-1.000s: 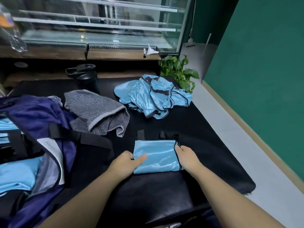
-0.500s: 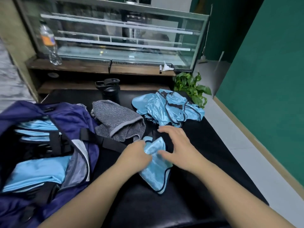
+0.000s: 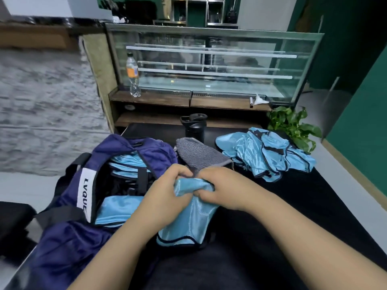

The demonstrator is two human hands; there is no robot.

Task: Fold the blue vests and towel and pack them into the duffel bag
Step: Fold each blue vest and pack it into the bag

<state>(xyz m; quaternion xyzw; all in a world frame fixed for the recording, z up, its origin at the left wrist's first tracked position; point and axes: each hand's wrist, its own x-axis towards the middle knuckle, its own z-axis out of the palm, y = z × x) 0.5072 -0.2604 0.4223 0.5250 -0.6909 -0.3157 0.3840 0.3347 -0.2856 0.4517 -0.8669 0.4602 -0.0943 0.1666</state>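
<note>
A folded light-blue vest (image 3: 188, 222) hangs lifted above the black table (image 3: 293, 216). My left hand (image 3: 167, 193) and my right hand (image 3: 222, 187) both grip its bunched top edge, close together. To the left lies the open navy duffel bag (image 3: 69, 237), with several folded blue vests (image 3: 119, 210) inside. A grey striped towel (image 3: 201, 155) lies just behind my hands. A heap of unfolded blue vests (image 3: 266, 153) sits at the back right of the table.
A black bottle (image 3: 194, 126) stands behind the towel. A green plant (image 3: 293, 126) is at the table's back right corner. A glass display case (image 3: 209, 63) with a plastic bottle (image 3: 132, 74) on its ledge stands behind. Floor lies to the right.
The folded vest went from lying flat on the table to being gathered and lifted by both hands, moving left toward the bag. The view has tilted up.
</note>
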